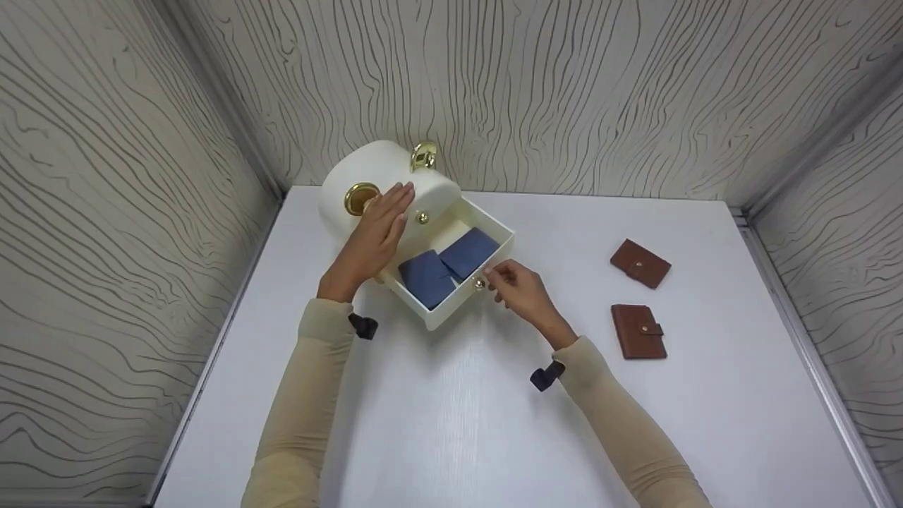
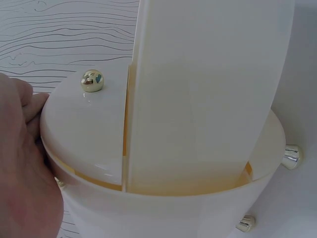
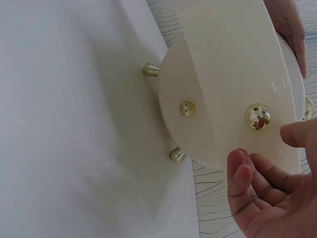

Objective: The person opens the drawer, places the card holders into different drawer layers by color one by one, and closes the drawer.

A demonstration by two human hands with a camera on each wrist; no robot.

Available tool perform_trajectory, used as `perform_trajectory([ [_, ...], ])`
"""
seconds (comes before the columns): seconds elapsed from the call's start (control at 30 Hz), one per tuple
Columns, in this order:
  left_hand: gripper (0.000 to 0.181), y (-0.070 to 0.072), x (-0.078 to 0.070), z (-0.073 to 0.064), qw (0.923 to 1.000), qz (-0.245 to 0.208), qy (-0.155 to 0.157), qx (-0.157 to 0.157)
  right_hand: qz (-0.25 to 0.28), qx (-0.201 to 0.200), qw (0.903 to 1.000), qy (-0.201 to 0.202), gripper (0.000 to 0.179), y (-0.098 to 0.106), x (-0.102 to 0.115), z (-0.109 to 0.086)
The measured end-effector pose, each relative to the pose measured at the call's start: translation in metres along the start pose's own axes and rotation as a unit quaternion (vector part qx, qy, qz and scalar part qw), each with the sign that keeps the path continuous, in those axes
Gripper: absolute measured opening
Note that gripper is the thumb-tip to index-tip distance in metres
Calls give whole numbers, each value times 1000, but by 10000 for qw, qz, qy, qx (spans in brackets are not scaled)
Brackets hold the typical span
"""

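Note:
A rounded white box (image 1: 384,162) with gold knobs stands at the back left of the table, its drawer (image 1: 448,307) pulled out. Inside the drawer lie a blue wallet (image 1: 427,277) and a second blue wallet (image 1: 470,252), overlapping slightly. My left hand (image 1: 375,234) rests on the box with its fingers straight; in the left wrist view it lies along the white casing (image 2: 84,129). Beside the gold knob (image 3: 257,117) of the drawer, my right hand (image 1: 520,291) has its fingers loosely bent, with a gap between thumb and fingertips and nothing held.
Two brown wallets with snap straps lie at the right of the white table (image 1: 458,423): one askew (image 1: 640,264) at the back, another (image 1: 638,331) nearer. Wood-patterned walls (image 1: 522,92) enclose the table at the back and sides.

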State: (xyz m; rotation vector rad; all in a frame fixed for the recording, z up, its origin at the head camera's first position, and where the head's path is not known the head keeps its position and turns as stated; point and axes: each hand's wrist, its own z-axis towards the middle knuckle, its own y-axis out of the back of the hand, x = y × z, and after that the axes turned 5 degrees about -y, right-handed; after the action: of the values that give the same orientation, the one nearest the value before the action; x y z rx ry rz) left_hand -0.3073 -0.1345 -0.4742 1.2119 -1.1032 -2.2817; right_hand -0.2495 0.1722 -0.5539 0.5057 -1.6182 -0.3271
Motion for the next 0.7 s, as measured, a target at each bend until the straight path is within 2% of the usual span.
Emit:
perform_trajectory([
  [0.53, 52, -1, 1, 0, 9999, 29, -97, -73, 115, 458, 9985, 272, 37, -13, -2, -4],
  [0.7, 52, 0, 1, 0, 10000, 6, -8, -19, 106, 484, 9984, 278, 34, -16, -1, -6],
])
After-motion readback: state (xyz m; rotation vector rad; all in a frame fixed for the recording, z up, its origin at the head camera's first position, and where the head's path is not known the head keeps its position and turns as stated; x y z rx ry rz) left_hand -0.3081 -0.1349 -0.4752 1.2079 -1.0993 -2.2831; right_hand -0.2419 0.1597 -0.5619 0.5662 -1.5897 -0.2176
